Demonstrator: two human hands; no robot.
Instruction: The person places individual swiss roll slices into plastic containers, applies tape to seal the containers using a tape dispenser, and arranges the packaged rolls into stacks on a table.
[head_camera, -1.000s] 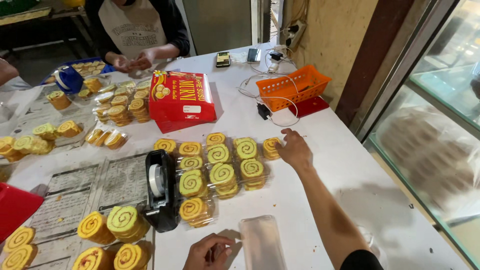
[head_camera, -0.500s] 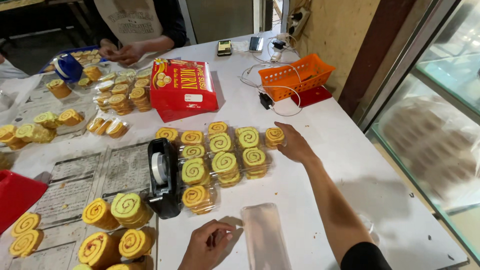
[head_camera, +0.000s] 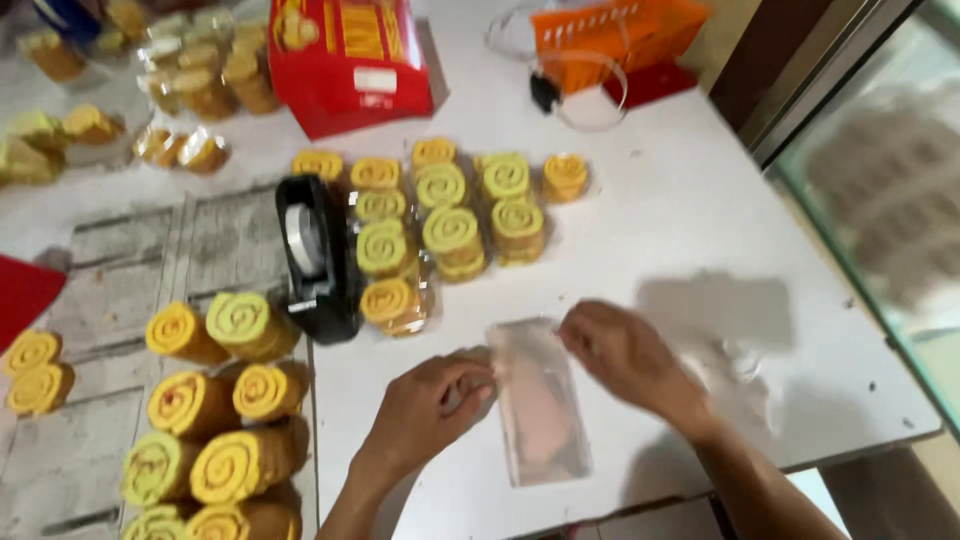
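At lower centre, your left hand (head_camera: 430, 400) and right hand (head_camera: 625, 358) pinch the clear plastic bag (head_camera: 540, 400) at its mouth; it looks like the bag-opening step, which calls next for spreading that mouth.

The scene is bright, with soft and even daylight; where the light comes from is hard to tell. The white surface (head_camera: 700, 230) is pale and a little washed out, but it has no hard glare. A soft grey shadow lies on it behind the right hand (head_camera: 625, 355), and weaker shadows lie under both arms. The whole picture is smeared by motion blur, so no edge is sharp. The glass panel (head_camera: 880, 200) on the right shows only hazy, blurred reflections. The clear plastic bag (head_camera: 540, 400) gives a weak shine.
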